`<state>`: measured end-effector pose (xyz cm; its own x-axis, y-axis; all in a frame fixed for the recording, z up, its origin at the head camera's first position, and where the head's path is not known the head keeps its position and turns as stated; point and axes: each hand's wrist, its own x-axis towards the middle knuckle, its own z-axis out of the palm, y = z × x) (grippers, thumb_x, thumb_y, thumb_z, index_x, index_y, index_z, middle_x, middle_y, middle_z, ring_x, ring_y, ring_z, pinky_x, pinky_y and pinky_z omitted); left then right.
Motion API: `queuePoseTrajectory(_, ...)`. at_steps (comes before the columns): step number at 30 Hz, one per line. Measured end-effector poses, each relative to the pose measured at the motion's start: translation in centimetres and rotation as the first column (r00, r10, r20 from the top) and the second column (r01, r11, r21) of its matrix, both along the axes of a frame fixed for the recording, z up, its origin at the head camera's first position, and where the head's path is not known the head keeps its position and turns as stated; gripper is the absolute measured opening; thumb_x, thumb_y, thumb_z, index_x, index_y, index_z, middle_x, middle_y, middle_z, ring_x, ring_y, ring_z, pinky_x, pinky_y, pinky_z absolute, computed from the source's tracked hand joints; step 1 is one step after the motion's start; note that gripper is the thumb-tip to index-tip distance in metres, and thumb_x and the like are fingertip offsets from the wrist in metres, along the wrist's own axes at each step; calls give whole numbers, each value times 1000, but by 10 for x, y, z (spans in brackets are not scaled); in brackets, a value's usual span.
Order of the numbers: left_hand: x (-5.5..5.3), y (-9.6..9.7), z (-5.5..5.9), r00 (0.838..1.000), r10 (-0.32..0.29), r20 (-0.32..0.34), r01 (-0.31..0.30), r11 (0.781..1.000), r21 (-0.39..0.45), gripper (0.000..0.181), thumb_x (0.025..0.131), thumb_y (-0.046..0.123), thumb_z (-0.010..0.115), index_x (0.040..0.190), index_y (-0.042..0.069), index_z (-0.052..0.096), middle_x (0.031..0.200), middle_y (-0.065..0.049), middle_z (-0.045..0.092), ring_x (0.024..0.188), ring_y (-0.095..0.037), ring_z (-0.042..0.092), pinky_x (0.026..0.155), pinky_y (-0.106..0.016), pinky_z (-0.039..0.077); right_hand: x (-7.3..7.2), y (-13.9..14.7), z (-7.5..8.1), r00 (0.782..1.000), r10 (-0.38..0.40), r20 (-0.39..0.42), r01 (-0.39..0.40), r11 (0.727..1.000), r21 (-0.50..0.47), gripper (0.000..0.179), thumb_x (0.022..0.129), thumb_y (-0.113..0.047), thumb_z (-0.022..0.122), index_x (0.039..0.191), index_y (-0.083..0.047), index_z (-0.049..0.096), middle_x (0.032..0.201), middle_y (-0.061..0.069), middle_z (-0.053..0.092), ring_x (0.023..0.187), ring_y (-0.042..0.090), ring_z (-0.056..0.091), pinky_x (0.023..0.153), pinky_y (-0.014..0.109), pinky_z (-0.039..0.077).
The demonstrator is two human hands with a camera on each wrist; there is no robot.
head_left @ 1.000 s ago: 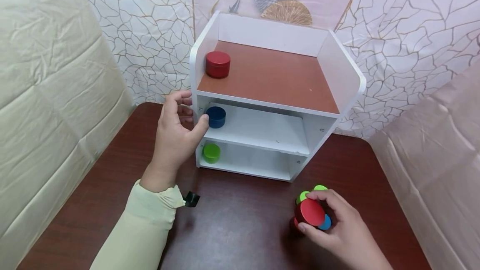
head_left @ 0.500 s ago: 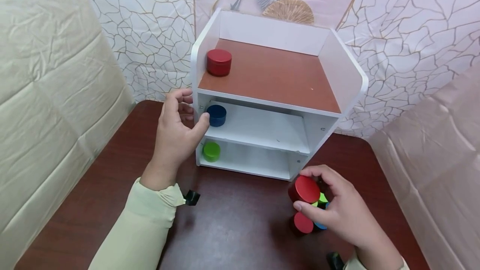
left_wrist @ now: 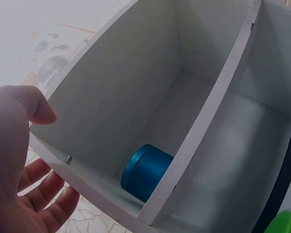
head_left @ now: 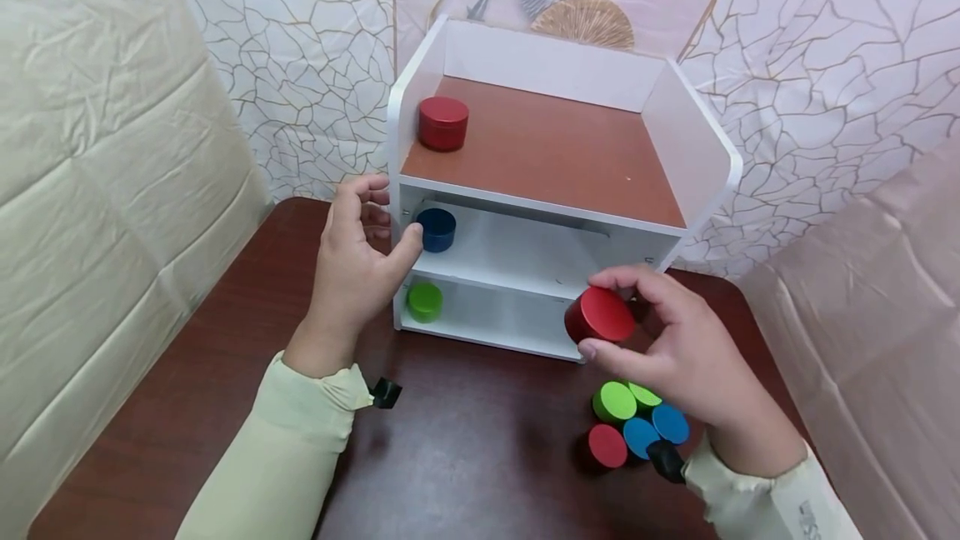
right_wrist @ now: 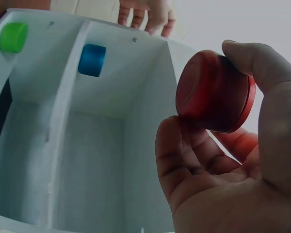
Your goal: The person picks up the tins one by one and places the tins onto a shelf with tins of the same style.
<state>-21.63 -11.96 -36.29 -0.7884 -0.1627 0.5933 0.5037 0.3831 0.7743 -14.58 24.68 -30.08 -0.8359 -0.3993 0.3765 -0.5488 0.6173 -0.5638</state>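
Observation:
My right hand [head_left: 678, 348] pinches a round red tin [head_left: 600, 315] between thumb and fingers, raised in front of the white shelf unit's lower right corner. In the right wrist view the red tin [right_wrist: 211, 92] is tilted. My left hand [head_left: 356, 269] holds the left side panel of the shelf unit [head_left: 396, 140], fingers outside and thumb across the front edge. Another red tin [head_left: 443, 123] stands on the top board at left. Below it, a blue tin [head_left: 437, 230] is on the middle shelf and a green tin [head_left: 425, 302] on the bottom one.
On the dark table [head_left: 465, 448], below my right hand, several tins are grouped: a red tin [head_left: 606, 446], green tins [head_left: 615, 401] and blue tins [head_left: 670, 423]. Patterned cloth [head_left: 300, 65] hangs behind, with pale cloth at both sides.
My right hand has lifted the red tin from over the group of tins, up and slightly left toward the shelf unit. My left hand has stayed at the side panel.

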Motion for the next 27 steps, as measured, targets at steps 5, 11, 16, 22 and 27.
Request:
queuePoseTrajectory(5,0,1,0,1000,1,-2,-1,1000,-3,62,99,25,82,153,18,52,136,-9,61,109,-18,61,95,-33,57,-9,-3,15,1000,18,5,-18,1000,-1,71,80,-13,102,142,-24,69,123,-5,73,90,17,73,75,23,64)
queuePoseTrajectory(11,-1,1,-1,1000,3,-12,-3,1000,3,62,99,25,81,153,17,52,135,-10,61,108,-18,61,94,-32,56,-20,-13,35,997,62,38,-61,997,-43,63,86,-8,96,142,-18,69,124,-4,72,88,19,75,71,24,65)
queuePoseTrajectory(16,-1,-1,-1,1000,4,-14,-4,1000,10,62,99,24,81,152,17,52,135,-9,61,108,-17,60,94,-31,56,-30,-23,55,994,102,46,-98,992,-73,61,88,-3,93,142,-14,68,128,-3,71,101,21,74,83,20,65)
queuePoseTrajectory(22,0,-2,1,1000,0,-10,0,1000,7,62,99,25,81,153,17,51,136,-9,61,110,-18,61,96,-36,57,-40,-30,81,997,54,49,-52,997,-49,60,90,-8,92,144,-19,68,127,-2,71,102,22,73,83,18,63)
queuePoseTrajectory(27,-1,0,0,1000,-10,-5,10,1000,6,62,98,26,81,152,18,51,137,-10,60,110,-18,62,98,-38,58,-53,-35,96,998,26,65,-23,999,-43,56,93,-12,91,143,-18,69,123,0,72,98,23,73,80,19,62)
